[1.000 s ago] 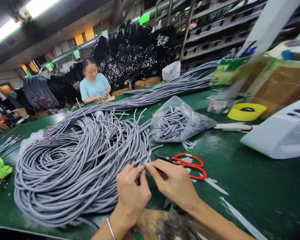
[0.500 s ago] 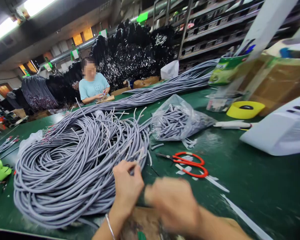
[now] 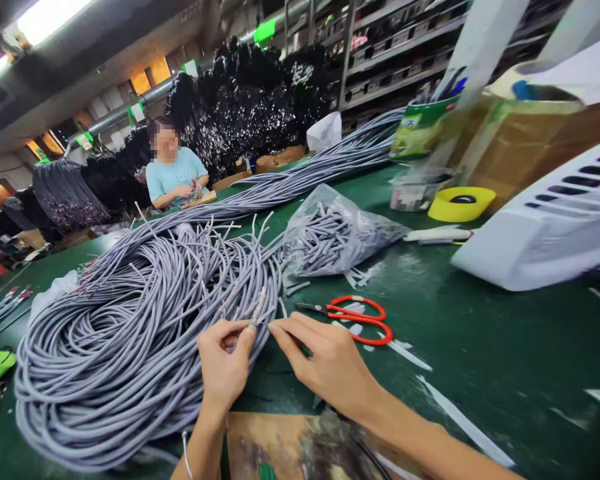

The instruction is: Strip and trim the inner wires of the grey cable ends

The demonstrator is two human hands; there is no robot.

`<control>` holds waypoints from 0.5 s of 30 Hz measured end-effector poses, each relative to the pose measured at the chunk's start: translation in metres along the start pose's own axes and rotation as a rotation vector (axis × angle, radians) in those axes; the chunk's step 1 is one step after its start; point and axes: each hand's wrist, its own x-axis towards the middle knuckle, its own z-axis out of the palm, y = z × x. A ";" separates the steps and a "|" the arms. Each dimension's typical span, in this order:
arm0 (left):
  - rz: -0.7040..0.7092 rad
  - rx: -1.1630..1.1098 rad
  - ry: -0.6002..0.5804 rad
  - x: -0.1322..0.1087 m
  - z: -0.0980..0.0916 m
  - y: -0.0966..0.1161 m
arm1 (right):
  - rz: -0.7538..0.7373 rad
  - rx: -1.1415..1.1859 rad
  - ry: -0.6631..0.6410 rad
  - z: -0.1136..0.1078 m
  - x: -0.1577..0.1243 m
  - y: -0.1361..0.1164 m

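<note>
My left hand (image 3: 226,365) pinches the stripped end of a grey cable between thumb and forefinger, at the right side of a big coil of grey cables (image 3: 105,393). Just to its right, my right hand (image 3: 327,363) has its thumb and forefinger pressed together at that cable end. A thin wire seems to run between the two pinches, too fine to make out fully. Pale stripped ends of other cables lie just beyond the fingers. Red-handled scissors (image 3: 357,319) rest on the green table (image 3: 500,347), beyond my right hand.
A clear plastic bag (image 3: 330,233) of short grey sheath pieces lies past the scissors. To the right stand a white slotted plastic box (image 3: 535,247), a yellow tape roll (image 3: 461,203) and a green pen holder (image 3: 420,127). A stained board (image 3: 265,440) lies below my hands. Another person sits across the table.
My right hand, blurred and lower before, has moved up beside my left fingertips, its thumb and forefinger now pinching. The left hand keeps its pinch. The view has shifted slightly to the right.
</note>
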 end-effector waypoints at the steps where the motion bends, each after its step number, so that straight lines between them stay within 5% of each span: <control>1: -0.004 -0.002 -0.002 0.000 0.001 0.000 | 0.006 0.002 -0.003 0.000 -0.001 0.000; 8: 0.001 -0.007 -0.006 -0.001 0.001 0.000 | 0.028 0.045 -0.045 0.000 -0.002 0.001; 15: 0.187 0.214 -0.013 -0.005 0.006 0.002 | 0.153 0.196 -0.111 0.002 0.003 -0.001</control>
